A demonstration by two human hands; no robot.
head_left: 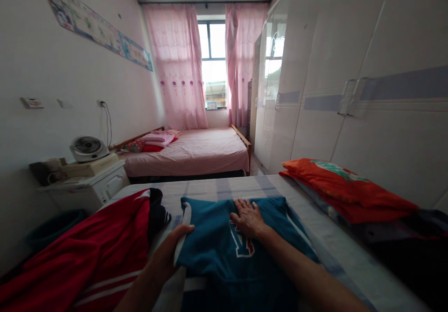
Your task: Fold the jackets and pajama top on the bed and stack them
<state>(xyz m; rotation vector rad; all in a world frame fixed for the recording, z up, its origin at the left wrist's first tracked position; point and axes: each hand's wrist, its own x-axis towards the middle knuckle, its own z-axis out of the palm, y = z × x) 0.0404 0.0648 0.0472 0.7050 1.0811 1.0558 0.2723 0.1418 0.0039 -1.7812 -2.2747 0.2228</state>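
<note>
A teal shirt point(210, 237) with a white-edged letter print on its front lies spread over the near bed, white strips along its sides. My left hand point(171, 249) holds the shirt's left edge, thumb on top and the other fingers hidden beneath. Flat on the upper middle of the fabric, just above the print, rests my right hand point(248, 218), its fingers stretched out. To the left lies a red garment point(115, 232) with white stripes and a dark end. On the right side is an orange garment point(343, 188) on top of darker clothes.
The near bed has a pale checked sheet point(353, 256). Beyond it stands a second bed point(203, 151) with pink bedding, below pink curtains point(178, 65). A fan point(89, 148) sits on a white cabinet point(108, 188) at left. White wardrobes point(315, 65) line the right wall.
</note>
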